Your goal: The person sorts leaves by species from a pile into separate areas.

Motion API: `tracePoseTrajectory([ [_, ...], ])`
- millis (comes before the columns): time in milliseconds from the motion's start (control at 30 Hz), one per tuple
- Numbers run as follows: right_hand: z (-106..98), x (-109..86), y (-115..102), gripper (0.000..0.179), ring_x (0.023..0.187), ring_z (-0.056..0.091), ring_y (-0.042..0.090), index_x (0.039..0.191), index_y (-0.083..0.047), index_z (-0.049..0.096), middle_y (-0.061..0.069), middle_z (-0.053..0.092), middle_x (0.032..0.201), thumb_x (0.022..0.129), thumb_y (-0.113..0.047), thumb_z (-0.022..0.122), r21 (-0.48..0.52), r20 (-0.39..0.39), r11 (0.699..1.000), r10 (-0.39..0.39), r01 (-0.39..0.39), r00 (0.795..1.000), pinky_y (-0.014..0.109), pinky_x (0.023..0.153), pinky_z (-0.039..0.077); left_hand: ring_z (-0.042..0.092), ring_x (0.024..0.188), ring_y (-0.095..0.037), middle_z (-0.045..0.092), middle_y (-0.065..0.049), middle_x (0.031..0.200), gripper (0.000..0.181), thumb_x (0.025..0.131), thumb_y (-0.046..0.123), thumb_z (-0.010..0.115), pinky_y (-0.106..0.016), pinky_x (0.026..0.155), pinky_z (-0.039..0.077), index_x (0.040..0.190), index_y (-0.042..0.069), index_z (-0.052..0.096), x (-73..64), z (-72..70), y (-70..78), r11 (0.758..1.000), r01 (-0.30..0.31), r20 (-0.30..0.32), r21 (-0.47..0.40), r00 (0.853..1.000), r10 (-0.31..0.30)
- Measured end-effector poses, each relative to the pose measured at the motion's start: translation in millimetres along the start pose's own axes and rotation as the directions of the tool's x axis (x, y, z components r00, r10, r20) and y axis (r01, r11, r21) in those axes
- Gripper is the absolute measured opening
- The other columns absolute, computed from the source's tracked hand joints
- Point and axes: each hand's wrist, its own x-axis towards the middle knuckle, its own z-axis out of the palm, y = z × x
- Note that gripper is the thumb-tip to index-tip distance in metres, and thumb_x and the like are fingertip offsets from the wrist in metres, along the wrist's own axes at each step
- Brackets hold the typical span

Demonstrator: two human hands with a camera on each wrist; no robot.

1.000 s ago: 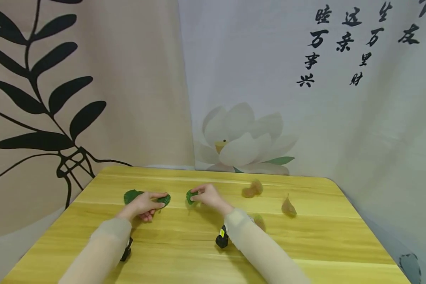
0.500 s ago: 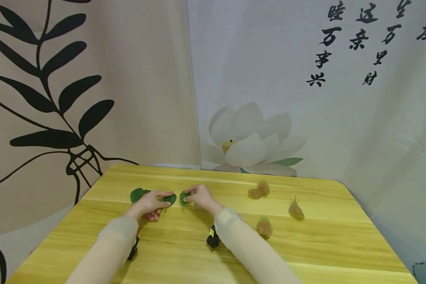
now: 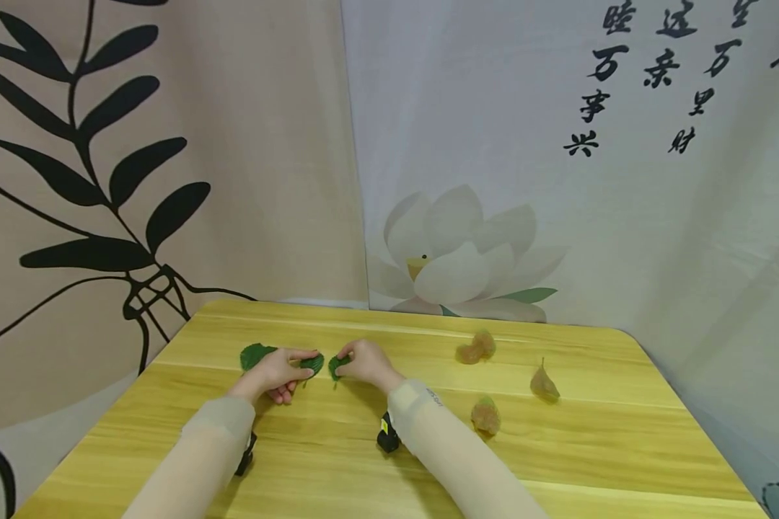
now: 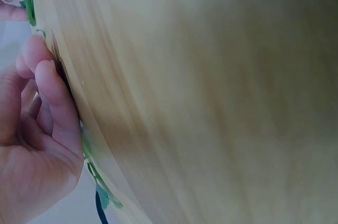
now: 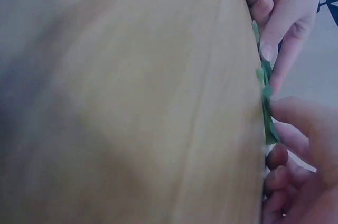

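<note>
Near the far edge of a wood-grain table (image 3: 324, 468), we see a person's left hand (image 3: 274, 370) pinch one green leaf (image 3: 313, 365) while the right hand (image 3: 366, 362) pinches a second leaf (image 3: 335, 367) just beside it, dry brown leaves (image 3: 544, 386) lying to the right.

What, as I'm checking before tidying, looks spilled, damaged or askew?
Nothing clearly stands out: I see no spill or obvious damage. The brownish leaves lie scattered on the right side of the table, and the left hand and right hand each pinch a green leaf. Small tears would be too fine to tell.
</note>
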Motion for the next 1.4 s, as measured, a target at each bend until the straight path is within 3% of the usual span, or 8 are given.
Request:
tracePoseTrajectory([
  [167, -2.4, -1.1, -0.1, 0.024, 0.093, 0.062, 0.018, 0.106, -0.012, 0.072, 0.002, 0.069, 0.105, 0.084, -0.022, 0.077, -0.013, 0.008, 1.000, 0.000, 0.000, 1.000, 0.037, 0.083, 0.050, 0.052, 0.037, -0.014, 0.044, -0.002, 0.051, 0.049, 0.097, 0.019, 0.061, -0.029, 0.040, 0.048, 0.145, 0.017, 0.048, 2.0, 2.1, 0.1, 1.000, 0.009, -0.020, 0.003, 1.000, -0.009],
  [333, -2.7, -0.9, 1.8, 0.023, 0.089, 0.061, 0.016, 0.107, -0.015, 0.072, 0.002, 0.068, 0.107, 0.087, -0.026, 0.074, 0.000, 0.009, 1.000, 0.011, -0.011, 1.000, 0.034, 0.077, 0.050, 0.054, 0.039, -0.015, 0.044, -0.003, 0.053, 0.048, 0.097, 0.018, 0.062, -0.030, 0.041, 0.049, 0.143, 0.015, 0.050, 2.3, 1.5, 1.6, 1.000, -0.007, -0.025, 0.016, 1.000, 0.007],
  [600, -7.2, -2.5, -1.3, 0.029, 0.072, 0.058, 0.011, 0.118, -0.012, 0.068, -0.001, 0.065, 0.094, 0.094, -0.027, 0.065, 0.090, 0.047, 0.996, 0.002, -0.006, 0.999, 0.029, 0.059, 0.048, 0.045, 0.038, -0.011, 0.039, -0.001, 0.050, 0.050, 0.100, 0.018, 0.056, -0.024, 0.041, 0.040, 0.147, 0.008, 0.043, -1.3, -13.0, 13.1, 0.997, -0.080, 0.046, -0.022, 0.996, 0.081],
  [767, -24.7, -6.1, -4.9, 0.033, 0.067, 0.055, 0.012, 0.122, -0.004, 0.065, 0.003, 0.062, 0.084, 0.094, -0.021, 0.064, 0.141, 0.061, 0.989, -0.058, 0.049, 0.996, 0.027, 0.055, 0.046, 0.049, 0.041, -0.014, 0.041, -0.001, 0.049, 0.048, 0.101, 0.019, 0.055, -0.029, 0.043, 0.042, 0.146, 0.006, 0.044, -4.3, -32.4, 27.2, 0.990, -0.139, 0.054, 0.001, 0.989, 0.139],
  [1033, -68.1, -20.8, 10.0, 0.032, 0.065, 0.051, 0.010, 0.121, -0.005, 0.066, 0.014, 0.064, 0.083, 0.094, -0.021, 0.064, 0.072, 0.056, 0.989, -0.129, 0.125, 0.990, 0.025, 0.057, 0.042, 0.053, 0.043, -0.016, 0.043, -0.002, 0.052, 0.046, 0.101, 0.021, 0.055, -0.026, 0.042, 0.038, 0.144, 0.008, 0.047, -7.4, -54.6, 42.4, 0.982, -0.187, 0.030, -0.014, 0.982, 0.187],
  [1200, -103.2, -47.0, 22.6, 0.030, 0.066, 0.055, 0.024, 0.121, -0.010, 0.067, 0.017, 0.065, 0.087, 0.095, -0.023, 0.062, 0.063, 0.069, 0.989, -0.138, 0.133, 0.988, 0.027, 0.056, 0.043, 0.054, 0.046, -0.016, 0.049, -0.005, 0.060, 0.045, 0.101, 0.022, 0.055, -0.025, 0.043, 0.039, 0.143, 0.006, 0.049, -8.1, -46.4, 53.8, 0.973, -0.232, 0.041, 0.003, 0.972, 0.231],
  [1300, -122.4, -66.4, 31.2, 0.029, 0.074, 0.059, 0.033, 0.120, -0.012, 0.067, 0.007, 0.062, 0.088, 0.095, -0.025, 0.063, 0.076, 0.045, 0.989, -0.130, 0.127, 0.990, 0.029, 0.059, 0.048, 0.056, 0.050, -0.021, 0.052, -0.008, 0.065, 0.044, 0.100, 0.023, 0.057, -0.027, 0.044, 0.042, 0.141, 0.007, 0.052, -7.6, -32.9, 60.6, 0.959, -0.284, 0.072, 0.021, 0.957, 0.282],
  [1400, -138.9, -85.9, 40.2, 0.029, 0.074, 0.059, 0.033, 0.120, -0.015, 0.068, 0.002, 0.061, 0.088, 0.095, -0.027, 0.063, 0.080, 0.013, 0.989, -0.125, 0.124, 0.992, 0.031, 0.060, 0.049, 0.060, 0.056, -0.031, 0.057, -0.016, 0.072, 0.043, 0.098, 0.024, 0.059, -0.033, 0.047, 0.048, 0.138, 0.008, 0.055, -6.3, -15.5, 66.6, 0.940, -0.339, 0.113, 0.035, 0.936, 0.333],
])
